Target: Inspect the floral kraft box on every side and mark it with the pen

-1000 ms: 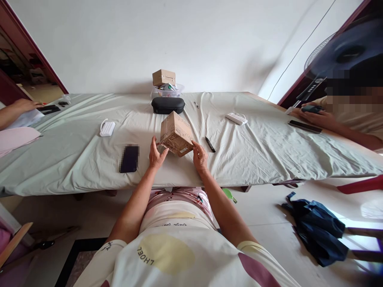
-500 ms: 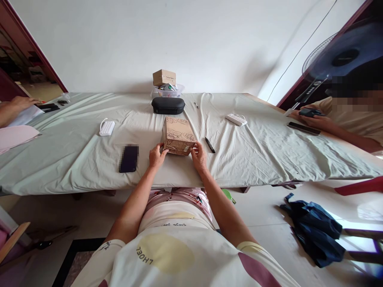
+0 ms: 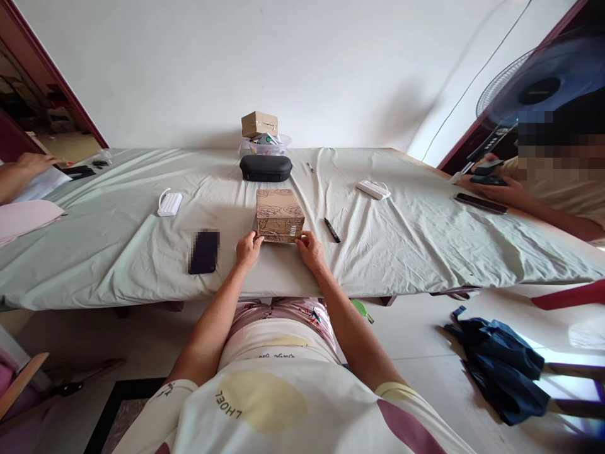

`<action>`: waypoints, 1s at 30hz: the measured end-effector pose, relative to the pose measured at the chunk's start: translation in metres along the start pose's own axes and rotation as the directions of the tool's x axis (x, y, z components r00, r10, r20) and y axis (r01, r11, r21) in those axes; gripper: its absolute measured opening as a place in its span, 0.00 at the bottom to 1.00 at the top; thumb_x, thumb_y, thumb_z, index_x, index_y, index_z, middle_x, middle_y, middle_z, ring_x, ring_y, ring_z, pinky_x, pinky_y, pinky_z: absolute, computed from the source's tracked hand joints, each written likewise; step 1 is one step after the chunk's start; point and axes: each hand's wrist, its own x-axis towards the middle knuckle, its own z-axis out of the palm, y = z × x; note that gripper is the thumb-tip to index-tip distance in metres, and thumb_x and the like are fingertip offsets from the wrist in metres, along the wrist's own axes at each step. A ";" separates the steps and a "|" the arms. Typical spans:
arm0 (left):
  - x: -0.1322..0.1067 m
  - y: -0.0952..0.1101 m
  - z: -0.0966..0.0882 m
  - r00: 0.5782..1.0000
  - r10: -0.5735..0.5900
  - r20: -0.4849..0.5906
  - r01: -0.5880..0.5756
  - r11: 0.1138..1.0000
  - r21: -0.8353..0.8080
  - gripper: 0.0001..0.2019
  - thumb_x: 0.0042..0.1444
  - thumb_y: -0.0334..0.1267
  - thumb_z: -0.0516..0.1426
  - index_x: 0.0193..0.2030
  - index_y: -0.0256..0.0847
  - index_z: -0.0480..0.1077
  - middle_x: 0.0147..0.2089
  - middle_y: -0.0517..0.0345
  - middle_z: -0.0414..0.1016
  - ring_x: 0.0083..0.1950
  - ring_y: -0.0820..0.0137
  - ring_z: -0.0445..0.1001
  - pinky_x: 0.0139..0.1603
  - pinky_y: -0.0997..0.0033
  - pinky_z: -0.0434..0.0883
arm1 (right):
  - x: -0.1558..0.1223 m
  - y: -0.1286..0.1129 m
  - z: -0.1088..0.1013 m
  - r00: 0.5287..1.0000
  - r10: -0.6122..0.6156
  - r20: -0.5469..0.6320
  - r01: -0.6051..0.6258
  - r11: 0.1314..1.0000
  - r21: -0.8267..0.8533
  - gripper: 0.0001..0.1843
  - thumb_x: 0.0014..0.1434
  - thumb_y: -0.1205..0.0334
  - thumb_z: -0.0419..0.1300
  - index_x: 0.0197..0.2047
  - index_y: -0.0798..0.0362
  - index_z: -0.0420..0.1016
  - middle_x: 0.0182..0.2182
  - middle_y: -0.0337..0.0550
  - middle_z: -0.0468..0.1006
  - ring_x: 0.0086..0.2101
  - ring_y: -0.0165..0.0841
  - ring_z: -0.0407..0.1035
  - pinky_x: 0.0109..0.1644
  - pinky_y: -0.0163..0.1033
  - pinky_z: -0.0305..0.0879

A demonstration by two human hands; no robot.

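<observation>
A brown cardboard box (image 3: 280, 217) with dark scribbled lines on its top and front stands on the cloth before me. My left hand (image 3: 248, 250) grips its near left lower corner, thumb against the front face. At the near right lower corner, my right hand (image 3: 311, 251) holds it the same way. The fingers behind the corners are partly hidden. Right of the box lies a black marker pen (image 3: 332, 230). To the left of my left hand rests a dark smartphone (image 3: 204, 252).
Behind the box sit a black hard case (image 3: 265, 168) and a clear plastic tub (image 3: 265, 148) with a small carton (image 3: 259, 123) on it. White power banks (image 3: 170, 203) lie on both sides. Other people's hands show at the far left and at the right, near a fan (image 3: 539, 91).
The box has turned slightly between my hands, so its front now faces me more squarely. My right hand has shifted a little left with it.
</observation>
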 end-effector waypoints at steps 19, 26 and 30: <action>-0.003 0.003 -0.005 0.996 0.058 0.070 -0.056 0.998 -0.025 0.08 0.69 0.40 0.58 0.42 0.42 0.78 0.43 0.51 0.85 0.45 0.61 0.81 0.48 0.68 0.70 | 0.000 -0.001 -0.001 0.996 0.043 -0.072 -0.041 0.999 0.029 0.13 0.56 0.47 0.58 0.33 0.45 0.63 0.27 0.38 0.75 0.31 0.38 0.71 0.40 0.43 0.64; -0.003 0.004 -0.006 0.995 0.039 0.090 -0.036 0.999 -0.036 0.09 0.69 0.41 0.57 0.41 0.42 0.77 0.41 0.51 0.84 0.44 0.62 0.81 0.46 0.68 0.70 | 0.000 -0.001 0.001 0.995 0.043 -0.090 -0.035 0.996 0.084 0.11 0.58 0.48 0.56 0.33 0.46 0.63 0.26 0.37 0.75 0.29 0.37 0.72 0.40 0.42 0.65; -0.002 0.003 -0.004 0.997 0.012 0.072 -0.009 0.999 -0.039 0.08 0.69 0.40 0.56 0.42 0.42 0.76 0.40 0.51 0.84 0.45 0.61 0.82 0.47 0.67 0.71 | -0.001 -0.006 -0.001 0.997 0.043 -0.057 -0.042 0.999 0.017 0.10 0.58 0.49 0.57 0.33 0.46 0.64 0.25 0.36 0.74 0.29 0.36 0.70 0.39 0.41 0.64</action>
